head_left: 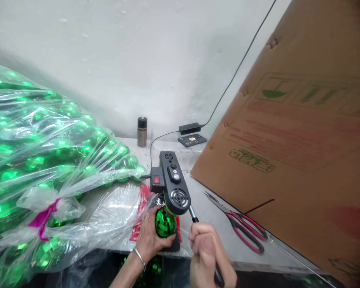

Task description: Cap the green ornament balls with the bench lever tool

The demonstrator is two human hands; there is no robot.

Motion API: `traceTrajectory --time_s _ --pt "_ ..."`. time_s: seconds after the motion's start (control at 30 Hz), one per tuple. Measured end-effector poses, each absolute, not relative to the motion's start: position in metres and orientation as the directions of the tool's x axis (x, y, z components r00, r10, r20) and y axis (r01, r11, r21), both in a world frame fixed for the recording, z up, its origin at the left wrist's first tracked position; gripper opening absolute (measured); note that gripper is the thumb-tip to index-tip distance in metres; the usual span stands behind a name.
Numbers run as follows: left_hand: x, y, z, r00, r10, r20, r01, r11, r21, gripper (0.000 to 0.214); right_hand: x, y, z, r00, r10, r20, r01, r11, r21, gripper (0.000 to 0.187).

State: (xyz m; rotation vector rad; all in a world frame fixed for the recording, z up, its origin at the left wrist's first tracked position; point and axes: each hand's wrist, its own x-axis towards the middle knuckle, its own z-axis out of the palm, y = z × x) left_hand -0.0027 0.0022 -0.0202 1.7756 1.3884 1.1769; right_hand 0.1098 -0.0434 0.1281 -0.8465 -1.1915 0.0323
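Observation:
My left hand [151, 236], with a bracelet on the wrist, grips a shiny green faceted ball [165, 222] and holds it under the head of a small black and green benchtop machine [171, 183]. My right hand [208, 254] is closed around the machine's metal lever [194, 213], which slants down toward me. The ball sits on the machine's base at the near table edge.
A big clear plastic bag of green faceted balls [39, 168], tied with a purple ribbon, fills the left. Red-handled scissors [243, 226] lie right of the machine. A large cardboard box [297, 152] stands at right. A spray can [142, 131], power adapter [190, 128] and dark remote-like pad [192, 140] sit by the wall.

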Motion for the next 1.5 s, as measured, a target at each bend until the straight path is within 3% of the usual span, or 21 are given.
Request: traceTrajectory --time_s 1.5 --pt "-0.003 0.001 -0.010 0.094 0.962 0.258 0.408 -0.273 0.871 0.079 0.106 -0.041 0.111 0.488 0.430 0.759 0.336 0.711 -0.618 0.042"
